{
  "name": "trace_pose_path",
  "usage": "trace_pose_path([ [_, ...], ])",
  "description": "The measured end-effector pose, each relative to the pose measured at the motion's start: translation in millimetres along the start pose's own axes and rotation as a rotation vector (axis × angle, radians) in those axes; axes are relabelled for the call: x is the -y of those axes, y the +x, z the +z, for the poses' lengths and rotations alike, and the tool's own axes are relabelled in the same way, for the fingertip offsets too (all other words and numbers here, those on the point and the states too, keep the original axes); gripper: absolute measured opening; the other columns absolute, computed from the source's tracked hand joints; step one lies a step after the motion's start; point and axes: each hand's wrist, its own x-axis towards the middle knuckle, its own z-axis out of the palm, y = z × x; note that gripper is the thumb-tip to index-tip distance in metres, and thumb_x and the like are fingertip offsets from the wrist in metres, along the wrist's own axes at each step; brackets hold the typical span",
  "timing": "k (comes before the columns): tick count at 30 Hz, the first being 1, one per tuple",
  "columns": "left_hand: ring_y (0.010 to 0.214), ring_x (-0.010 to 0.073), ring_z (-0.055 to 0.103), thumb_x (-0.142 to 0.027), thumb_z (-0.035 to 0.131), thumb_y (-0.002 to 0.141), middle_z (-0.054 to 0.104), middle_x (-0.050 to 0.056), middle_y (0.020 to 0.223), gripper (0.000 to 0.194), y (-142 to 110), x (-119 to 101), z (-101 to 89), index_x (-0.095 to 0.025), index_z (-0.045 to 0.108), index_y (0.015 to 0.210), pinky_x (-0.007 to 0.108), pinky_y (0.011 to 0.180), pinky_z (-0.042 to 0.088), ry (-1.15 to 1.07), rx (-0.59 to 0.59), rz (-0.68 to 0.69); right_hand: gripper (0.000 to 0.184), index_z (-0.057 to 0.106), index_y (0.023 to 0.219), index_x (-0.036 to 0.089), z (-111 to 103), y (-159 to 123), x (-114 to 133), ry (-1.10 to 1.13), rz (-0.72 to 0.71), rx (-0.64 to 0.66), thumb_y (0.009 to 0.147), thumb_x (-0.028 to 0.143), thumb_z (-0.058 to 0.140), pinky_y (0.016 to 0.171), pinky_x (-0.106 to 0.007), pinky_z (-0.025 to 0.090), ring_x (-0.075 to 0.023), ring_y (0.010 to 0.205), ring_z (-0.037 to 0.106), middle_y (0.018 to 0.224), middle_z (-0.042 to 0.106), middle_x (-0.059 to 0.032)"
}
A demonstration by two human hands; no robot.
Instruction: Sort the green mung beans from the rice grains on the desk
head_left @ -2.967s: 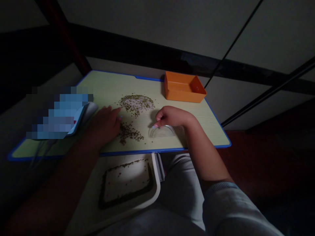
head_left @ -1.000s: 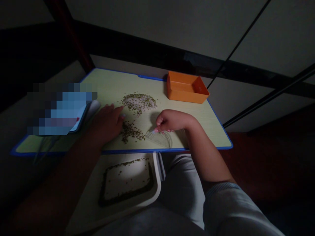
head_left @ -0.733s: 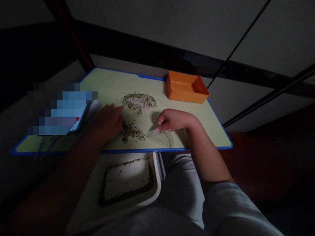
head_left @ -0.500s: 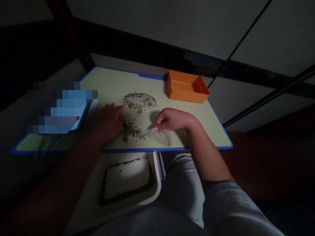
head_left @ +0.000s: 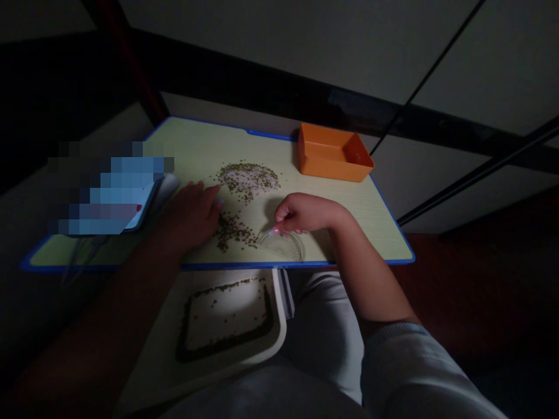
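My right hand (head_left: pixel 299 213) pinches a clear plastic protractor (head_left: pixel 285 246) by its upper part, low over the tabletop (head_left: pixel 349 221). The protractor's left corner lies beside a small scatter of dark green beans (head_left: pixel 233 231). My left hand (head_left: pixel 196 212) lies flat on the table with its fingers apart, left of those beans and holding nothing. Beyond both hands is a larger heap of pale grains mixed with green beans (head_left: pixel 248 179).
An orange box (head_left: pixel 334 154) stands at the table's far right. A lit, blurred-out screen (head_left: pixel 117 198) leans at the left, with a cable (head_left: pixel 81 256) below it. Under the table's near edge sits a white tray (head_left: pixel 282 326) with green beans along its inner edges.
Over three seconds the protractor has turned, its straight edge now slanting down to the right, and moved nearer the table's front edge with my right hand. My left hand stays in place.
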Motion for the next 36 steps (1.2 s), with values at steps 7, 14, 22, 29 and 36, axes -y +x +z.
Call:
trace_pose_path([
  [7,0.163,0.0379,0.037,-0.033,0.032,0.108,0.045,0.026,0.170,0.061,-1.4,-4.6,-2.6,-0.006,0.048,0.160,0.053,0.135,0.030,0.022,0.036,-0.028,0.036,0.062,0.067,0.017,1.3,1.4,-0.6,-0.022,-0.032,-0.003,0.101,0.029,0.068,0.062,-0.027,0.029,-0.0072,0.050,0.043,0.049,0.048,0.0093],
  [14,0.162,0.0377,0.039,-0.030,0.034,0.108,0.045,0.028,0.169,0.059,-0.7,-6.3,-3.7,-0.004,0.049,0.159,0.051,0.135,0.030,0.028,0.036,-0.032,0.038,0.060,0.065,0.017,0.3,0.6,0.8,-0.033,-0.001,-0.014,0.100,0.030,0.067,0.061,-0.027,0.027,-0.0078,0.048,0.042,0.048,0.048,0.0091],
  [22,0.161,0.0368,0.041,-0.031,0.037,0.108,0.047,0.025,0.169,0.058,-0.9,-4.2,-1.7,-0.008,0.051,0.159,0.053,0.133,0.034,0.020,0.009,-0.028,0.035,0.063,0.065,0.017,-3.0,-2.6,-1.1,-0.028,0.039,-0.001,0.099,0.025,0.066,0.059,-0.026,0.027,-0.0077,0.045,0.042,0.045,0.047,0.0093],
  [29,0.162,0.0376,0.040,-0.031,0.036,0.108,0.047,0.026,0.169,0.059,-0.9,-5.0,-3.5,-0.006,0.050,0.159,0.052,0.134,0.033,0.023,0.008,-0.020,0.037,0.062,0.063,0.016,-5.4,-4.1,1.2,-0.065,0.087,-0.026,0.099,0.022,0.066,0.059,-0.026,0.029,-0.0069,0.047,0.043,0.045,0.048,0.0088],
  [36,0.161,0.0373,0.042,-0.031,0.038,0.108,0.048,0.026,0.168,0.058,-0.4,-4.2,-1.5,-0.008,0.052,0.159,0.054,0.133,0.035,0.011,-0.007,-0.017,0.037,0.060,0.062,0.017,-5.9,-6.3,0.4,0.003,0.095,-0.018,0.097,0.026,0.069,0.059,-0.026,0.028,-0.0074,0.046,0.042,0.045,0.048,0.0092],
])
